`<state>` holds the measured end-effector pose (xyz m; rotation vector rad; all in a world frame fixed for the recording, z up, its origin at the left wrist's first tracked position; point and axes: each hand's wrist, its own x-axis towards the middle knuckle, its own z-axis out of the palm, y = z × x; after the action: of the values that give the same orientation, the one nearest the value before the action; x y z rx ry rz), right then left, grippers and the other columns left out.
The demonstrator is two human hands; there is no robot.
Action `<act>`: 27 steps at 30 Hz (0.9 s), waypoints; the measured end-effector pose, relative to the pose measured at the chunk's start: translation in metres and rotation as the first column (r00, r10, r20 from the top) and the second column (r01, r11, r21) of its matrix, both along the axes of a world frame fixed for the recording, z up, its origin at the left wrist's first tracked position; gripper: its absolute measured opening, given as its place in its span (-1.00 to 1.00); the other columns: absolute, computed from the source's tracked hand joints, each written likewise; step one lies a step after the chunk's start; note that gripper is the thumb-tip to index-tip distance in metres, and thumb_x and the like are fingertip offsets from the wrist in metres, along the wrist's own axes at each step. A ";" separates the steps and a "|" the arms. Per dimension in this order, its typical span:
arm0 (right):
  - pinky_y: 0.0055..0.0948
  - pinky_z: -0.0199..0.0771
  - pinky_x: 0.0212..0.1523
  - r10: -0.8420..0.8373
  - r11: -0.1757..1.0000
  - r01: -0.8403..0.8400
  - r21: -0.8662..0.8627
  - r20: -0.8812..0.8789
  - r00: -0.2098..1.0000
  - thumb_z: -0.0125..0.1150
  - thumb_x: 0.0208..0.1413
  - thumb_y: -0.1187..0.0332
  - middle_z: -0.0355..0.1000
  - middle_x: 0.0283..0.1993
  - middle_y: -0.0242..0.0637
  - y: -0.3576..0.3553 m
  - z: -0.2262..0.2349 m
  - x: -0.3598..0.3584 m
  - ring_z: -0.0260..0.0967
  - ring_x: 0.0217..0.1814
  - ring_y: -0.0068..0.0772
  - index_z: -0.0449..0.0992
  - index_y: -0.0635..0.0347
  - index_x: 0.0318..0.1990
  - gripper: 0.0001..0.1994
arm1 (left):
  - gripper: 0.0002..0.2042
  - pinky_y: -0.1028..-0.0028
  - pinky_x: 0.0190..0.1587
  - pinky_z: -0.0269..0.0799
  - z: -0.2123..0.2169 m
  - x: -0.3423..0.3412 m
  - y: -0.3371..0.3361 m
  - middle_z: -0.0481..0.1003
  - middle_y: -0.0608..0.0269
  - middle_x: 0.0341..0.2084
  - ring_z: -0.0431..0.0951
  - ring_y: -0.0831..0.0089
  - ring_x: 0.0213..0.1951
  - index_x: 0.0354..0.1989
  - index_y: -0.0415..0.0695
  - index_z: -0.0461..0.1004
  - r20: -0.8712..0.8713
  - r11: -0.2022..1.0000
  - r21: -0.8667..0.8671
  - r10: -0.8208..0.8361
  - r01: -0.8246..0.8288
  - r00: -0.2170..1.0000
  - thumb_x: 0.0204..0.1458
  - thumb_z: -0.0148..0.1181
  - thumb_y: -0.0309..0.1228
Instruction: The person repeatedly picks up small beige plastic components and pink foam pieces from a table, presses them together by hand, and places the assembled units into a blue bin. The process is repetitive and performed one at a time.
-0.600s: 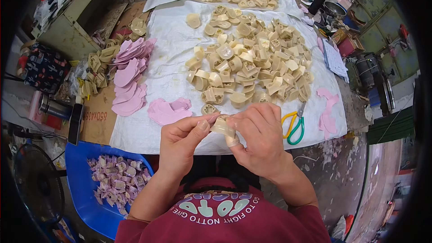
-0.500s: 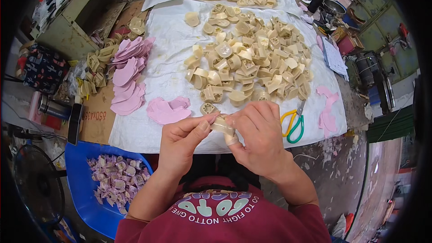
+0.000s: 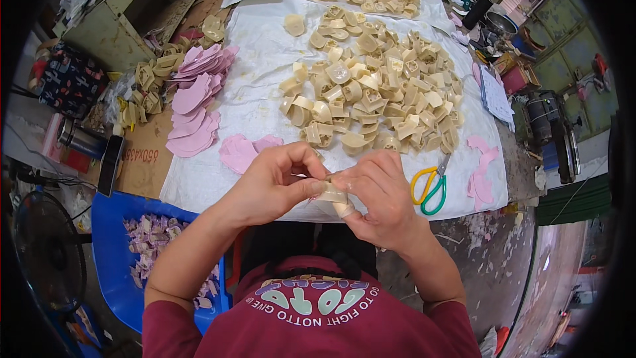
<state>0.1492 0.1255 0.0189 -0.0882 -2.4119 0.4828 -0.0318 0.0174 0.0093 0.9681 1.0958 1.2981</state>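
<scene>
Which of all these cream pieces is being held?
The curved piece pinched between the left hand and right hand; the others lie mostly in heaps farther away.
</scene>
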 end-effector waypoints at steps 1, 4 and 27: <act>-0.24 0.22 -0.19 0.005 1.000 -0.005 -0.013 0.005 1.000 0.28 -0.32 0.53 0.36 -0.37 -0.27 -0.001 -0.001 0.000 0.31 -0.28 -0.18 0.46 0.22 -0.31 -0.71 | -0.88 0.57 -0.26 0.40 0.005 -0.001 0.002 0.48 0.25 -0.35 0.43 0.63 -0.35 -0.36 -0.23 0.40 -0.074 1.000 -0.006 -0.030 0.030 0.997 0.02 0.25 -0.55; -0.26 0.22 -0.20 0.034 0.991 -0.033 -0.127 -0.001 0.999 0.29 -0.30 0.54 0.37 -0.36 -0.26 -0.003 -0.006 -0.003 0.31 -0.31 -0.21 0.47 0.22 -0.32 -0.73 | -0.87 0.55 -0.23 0.39 0.016 -0.007 0.008 0.42 0.40 -0.51 0.40 0.63 -0.38 -0.32 -0.22 0.39 -0.233 0.990 -0.053 -0.136 0.127 0.963 0.05 0.24 -0.51; -0.54 0.35 -0.24 -0.128 0.517 0.179 -0.837 0.131 0.983 0.34 -0.15 0.48 0.43 -0.39 -0.35 -0.011 -0.014 -0.004 0.33 -0.31 -0.58 0.55 0.27 -0.34 -0.83 | -0.93 0.44 -0.15 0.39 -0.003 0.005 0.011 0.43 0.11 -0.33 0.48 0.27 -0.21 -0.36 -0.24 0.50 -0.480 0.879 0.462 0.358 -0.116 0.801 -0.03 0.16 -0.62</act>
<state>0.1450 0.1147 0.0049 -0.7482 -1.9460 1.5582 -0.0268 0.0280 0.0065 1.6429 1.4563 1.5437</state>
